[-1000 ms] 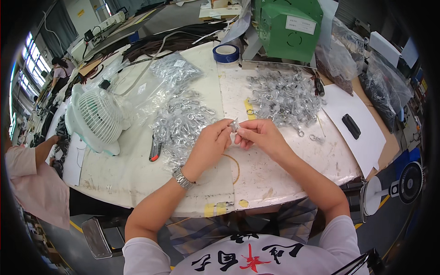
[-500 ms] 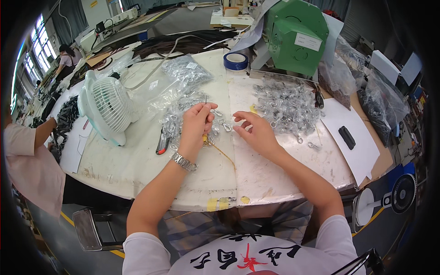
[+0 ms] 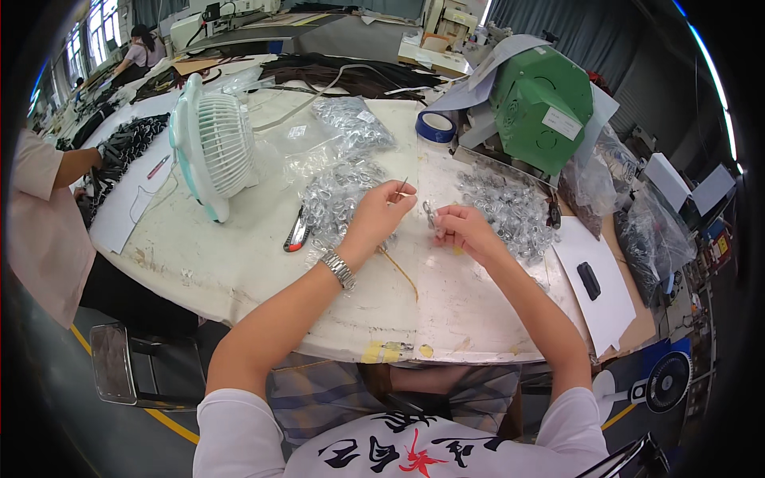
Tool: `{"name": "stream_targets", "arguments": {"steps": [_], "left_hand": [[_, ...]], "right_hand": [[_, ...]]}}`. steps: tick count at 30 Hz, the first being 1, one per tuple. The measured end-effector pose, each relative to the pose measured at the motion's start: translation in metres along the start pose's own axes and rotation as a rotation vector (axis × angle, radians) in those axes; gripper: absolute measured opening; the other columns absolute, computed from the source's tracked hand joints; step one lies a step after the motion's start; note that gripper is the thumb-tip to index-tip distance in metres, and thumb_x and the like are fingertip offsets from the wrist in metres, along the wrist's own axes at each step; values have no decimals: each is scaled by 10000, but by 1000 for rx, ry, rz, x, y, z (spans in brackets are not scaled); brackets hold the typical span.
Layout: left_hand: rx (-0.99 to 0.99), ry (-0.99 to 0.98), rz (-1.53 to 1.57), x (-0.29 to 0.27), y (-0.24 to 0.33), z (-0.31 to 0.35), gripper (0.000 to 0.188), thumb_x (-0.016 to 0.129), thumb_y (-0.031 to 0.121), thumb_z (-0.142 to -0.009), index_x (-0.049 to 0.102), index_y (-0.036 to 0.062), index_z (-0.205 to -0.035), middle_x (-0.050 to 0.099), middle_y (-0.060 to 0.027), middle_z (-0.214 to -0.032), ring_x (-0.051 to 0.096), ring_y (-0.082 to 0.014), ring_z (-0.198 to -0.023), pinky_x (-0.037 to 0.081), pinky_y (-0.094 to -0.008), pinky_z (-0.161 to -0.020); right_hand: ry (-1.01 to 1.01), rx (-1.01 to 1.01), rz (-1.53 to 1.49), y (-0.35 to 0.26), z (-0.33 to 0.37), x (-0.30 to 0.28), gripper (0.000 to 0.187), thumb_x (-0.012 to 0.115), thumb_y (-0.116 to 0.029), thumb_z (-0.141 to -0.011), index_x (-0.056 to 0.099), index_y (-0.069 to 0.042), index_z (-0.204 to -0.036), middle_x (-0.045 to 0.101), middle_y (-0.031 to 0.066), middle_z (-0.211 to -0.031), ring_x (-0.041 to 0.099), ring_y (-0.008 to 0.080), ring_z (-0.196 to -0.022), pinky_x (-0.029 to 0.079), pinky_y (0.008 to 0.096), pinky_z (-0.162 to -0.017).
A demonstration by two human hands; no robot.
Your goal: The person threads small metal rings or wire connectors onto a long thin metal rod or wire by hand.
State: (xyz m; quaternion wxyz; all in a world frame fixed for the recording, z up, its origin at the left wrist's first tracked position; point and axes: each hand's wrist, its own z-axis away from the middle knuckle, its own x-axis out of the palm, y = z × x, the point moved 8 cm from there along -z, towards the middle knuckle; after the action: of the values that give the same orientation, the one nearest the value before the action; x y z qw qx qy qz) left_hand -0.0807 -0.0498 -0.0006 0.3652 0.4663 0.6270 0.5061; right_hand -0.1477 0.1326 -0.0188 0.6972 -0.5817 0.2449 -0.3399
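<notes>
My left hand [image 3: 376, 217] is closed in a pinch on a thin dark pointed tool [image 3: 403, 184], whose tip sticks up past the fingers. Just to its right, my right hand [image 3: 472, 233] grips a small metal snap hook [image 3: 430, 213] between thumb and fingers. The two hands are close together but apart, above the table. Beyond the left hand lies a heap of metal hooks [image 3: 335, 195] in clear plastic. A second heap of clear-wrapped hooks [image 3: 510, 211] spreads past the right hand. A red-and-black box cutter [image 3: 296, 233] rests left of the left wrist.
A pale green fan [image 3: 221, 147] stands at left; a green machine [image 3: 542, 107] at far right. Blue tape [image 3: 436, 126], a plastic bag of parts [image 3: 355, 123] and white paper with a black object [image 3: 588, 280] lie around. Another person's sleeve [image 3: 40, 163] is at the left edge.
My right hand was open with its fingers apart; it now pinches a snap hook. The whole view has shifted. The left hand still holds the thin tool.
</notes>
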Motion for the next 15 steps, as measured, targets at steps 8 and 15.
{"name": "stream_targets", "arguments": {"steps": [8, 15], "left_hand": [[-158, -334, -77, 33, 5, 14, 182, 728, 210, -979, 715, 30, -1007, 640, 22, -762, 417, -9, -539, 299, -213, -473], [-141, -249, -195, 34, -3, 14, 165, 737, 191, -968, 691, 34, -955, 608, 31, -738, 410, -7, -528, 271, -210, -457]], "right_hand": [[-174, 73, -507, 25, 37, 26, 201, 631, -201, -1041, 676, -14, -1099, 703, 55, -966, 668, 118, -827, 597, 337, -836], [-135, -38, 115, 24, 45, 16, 372, 594, -335, -1065, 695, -21, -893, 681, 35, -737, 634, 100, -618, 521, 245, -589]]}}
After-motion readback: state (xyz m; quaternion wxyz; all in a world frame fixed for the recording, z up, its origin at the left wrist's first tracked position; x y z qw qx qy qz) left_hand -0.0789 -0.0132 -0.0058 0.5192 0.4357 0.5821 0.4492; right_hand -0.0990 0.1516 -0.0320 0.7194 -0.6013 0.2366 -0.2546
